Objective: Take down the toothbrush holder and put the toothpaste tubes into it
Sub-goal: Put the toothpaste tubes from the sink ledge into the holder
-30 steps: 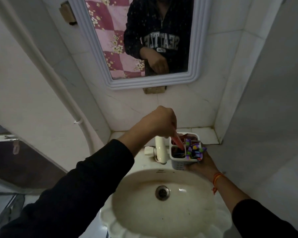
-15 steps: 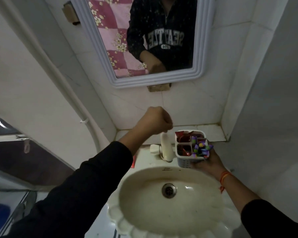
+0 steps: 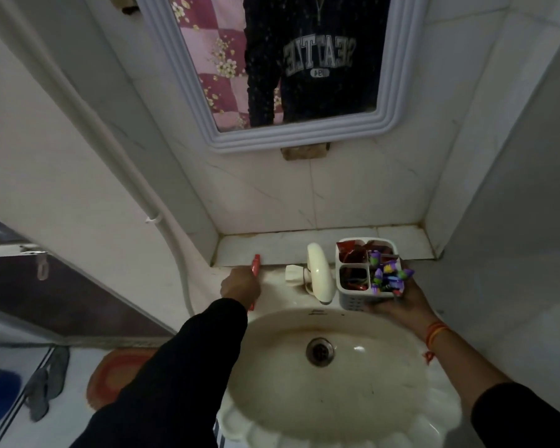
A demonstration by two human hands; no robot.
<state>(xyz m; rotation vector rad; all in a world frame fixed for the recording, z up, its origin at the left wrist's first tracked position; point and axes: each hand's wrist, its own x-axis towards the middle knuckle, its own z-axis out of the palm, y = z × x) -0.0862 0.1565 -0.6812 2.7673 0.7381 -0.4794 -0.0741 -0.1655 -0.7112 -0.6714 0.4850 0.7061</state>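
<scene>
White plastic compartmented toothbrush holder [image 3: 367,276] rests in the right hand [image 3: 398,300], gripped from below, beside the cream tap [image 3: 319,273]. The left hand [image 3: 241,286] has moved from the holder to the sink's left edge and now grips a red toothpaste tube [image 3: 256,265], ready for insertion.

Basin bowl [image 3: 337,392] is open, clear pass across the middle. Back rim is crowded: faucet [image 3: 319,273] stands between left hand [image 3: 240,284], closed on a red tube [image 3: 256,265], and right hand [image 3: 398,302] gripping the white holder [image 3: 366,270]. Ledge [image 3: 272,250] behind is bare; right wall [image 3: 514,253] sits close to the holder.
</scene>
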